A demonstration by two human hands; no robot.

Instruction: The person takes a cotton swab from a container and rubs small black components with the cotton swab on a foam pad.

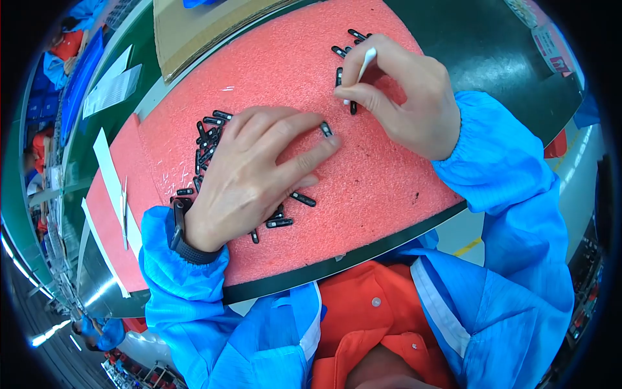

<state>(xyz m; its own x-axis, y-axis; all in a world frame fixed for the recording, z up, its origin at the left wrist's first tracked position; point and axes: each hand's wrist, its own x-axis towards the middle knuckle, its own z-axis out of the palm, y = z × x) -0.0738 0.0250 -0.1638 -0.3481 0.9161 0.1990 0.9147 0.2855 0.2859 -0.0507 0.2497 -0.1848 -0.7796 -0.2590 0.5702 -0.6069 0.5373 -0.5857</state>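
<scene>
My left hand (253,170) lies low over a pink foam sheet (363,201), its fingers closed around a small black oblong part (326,129) at the fingertips. A cotton swab (368,59) is pinched between the thumb and forefinger of my right hand (414,97); one white tip points up, and the other end shows below the fingers. Many similar black parts (208,137) lie in a loose pile beside and partly under my left hand. More black parts (339,76) lie near my right fingertips, some hidden behind that hand.
Metal tweezers (124,214) rest on a white strip at the left. A cardboard piece (188,39) lies at the back, and paper sheets (113,87) are at the far left. The dark green tabletop (479,45) shows on the right. Other people sit beyond the left side.
</scene>
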